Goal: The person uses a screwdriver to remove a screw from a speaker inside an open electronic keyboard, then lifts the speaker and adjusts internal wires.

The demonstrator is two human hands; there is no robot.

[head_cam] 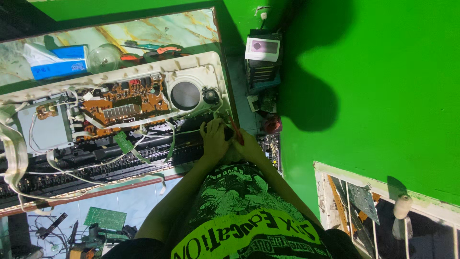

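Green shirt (239, 211): nearest, at the frame's bottom.
Right hand (250, 146): grip closed on a red-handled screwdriver (235, 130), shaft hidden.
Left hand (214, 139): just beside it; grip state unclear.
Opened electronic keyboard (62, 165): long axis running left.
Orange circuit board (122, 103), speaker (185, 95): beyond.

You see a cream plastic casing (143, 72), matt and smooth, an orange circuit board (122, 103), a glossy marble-look tabletop (143, 31), and a red plastic tool handle (236, 132).
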